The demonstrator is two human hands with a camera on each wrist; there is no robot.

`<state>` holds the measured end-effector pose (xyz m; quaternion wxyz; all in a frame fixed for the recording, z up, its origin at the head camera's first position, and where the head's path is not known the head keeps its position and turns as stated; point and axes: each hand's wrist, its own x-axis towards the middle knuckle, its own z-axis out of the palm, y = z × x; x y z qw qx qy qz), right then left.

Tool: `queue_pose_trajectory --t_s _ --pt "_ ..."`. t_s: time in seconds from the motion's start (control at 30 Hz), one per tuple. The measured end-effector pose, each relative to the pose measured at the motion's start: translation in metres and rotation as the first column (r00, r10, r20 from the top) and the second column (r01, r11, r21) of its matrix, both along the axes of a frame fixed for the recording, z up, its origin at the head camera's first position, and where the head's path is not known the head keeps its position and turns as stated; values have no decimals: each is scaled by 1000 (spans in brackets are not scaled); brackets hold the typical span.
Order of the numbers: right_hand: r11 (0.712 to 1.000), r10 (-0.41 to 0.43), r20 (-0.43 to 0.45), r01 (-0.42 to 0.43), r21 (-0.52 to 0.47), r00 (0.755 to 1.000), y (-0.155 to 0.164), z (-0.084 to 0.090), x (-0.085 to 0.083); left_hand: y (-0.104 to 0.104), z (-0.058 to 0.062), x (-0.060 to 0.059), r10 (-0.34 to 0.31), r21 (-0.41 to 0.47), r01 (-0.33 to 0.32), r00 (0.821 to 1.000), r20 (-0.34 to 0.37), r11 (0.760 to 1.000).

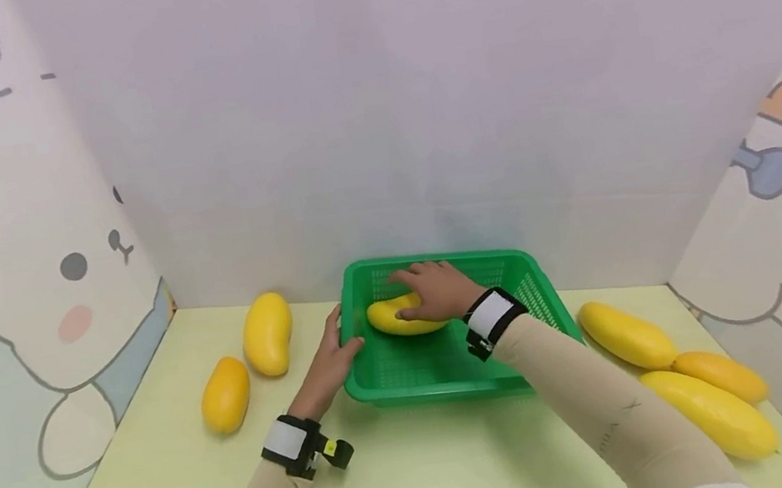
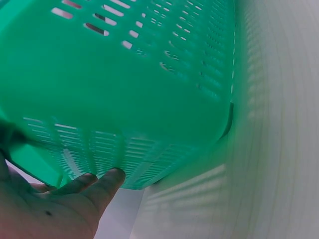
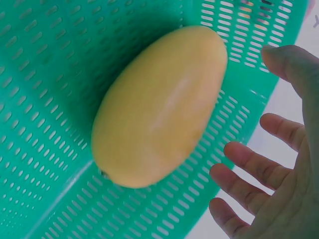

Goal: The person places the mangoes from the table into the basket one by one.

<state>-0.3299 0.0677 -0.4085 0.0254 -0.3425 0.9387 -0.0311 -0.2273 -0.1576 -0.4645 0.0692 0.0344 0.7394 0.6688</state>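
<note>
A green slotted basket (image 1: 427,382) stands at the middle back of the pale table. One yellow mango (image 1: 393,319) lies inside it. My right hand (image 1: 434,288) is over that mango with its fingers spread. In the right wrist view the mango (image 3: 159,104) rests on the basket floor (image 3: 45,74), and the right hand (image 3: 279,194) is open beside it, with its fingers apart from the fruit. My left hand (image 1: 329,363) rests against the basket's left outer wall. In the left wrist view the left hand's straight fingers (image 2: 94,186) touch that wall (image 2: 124,74).
Two yellow mangoes (image 1: 268,334) (image 1: 225,393) lie on the table left of the basket. Three more (image 1: 626,335) (image 1: 722,376) (image 1: 712,413) lie to its right. Cartoon-printed panels close the left, back and right sides.
</note>
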Motion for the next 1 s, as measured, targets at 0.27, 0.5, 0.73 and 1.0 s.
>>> queue_pose_trajectory --t_s 0.27,0.5,0.73,1.0 --pt "999 -14 -16 13 -33 1000 14 10 7 -1 0 -1 -2 2 2 1000 7 1000" --pt "999 -23 -21 22 -39 1000 29 19 17 0 0 -1 -12 5 12 1000 6 1000" --pt "995 -40 -73 33 -97 997 43 25 25 0 1 -3 -13 6 13 1000 4 1000" --pt "988 -65 -118 48 -148 991 56 27 35 1 0 0 -5 -8 5 1000 29 1000"
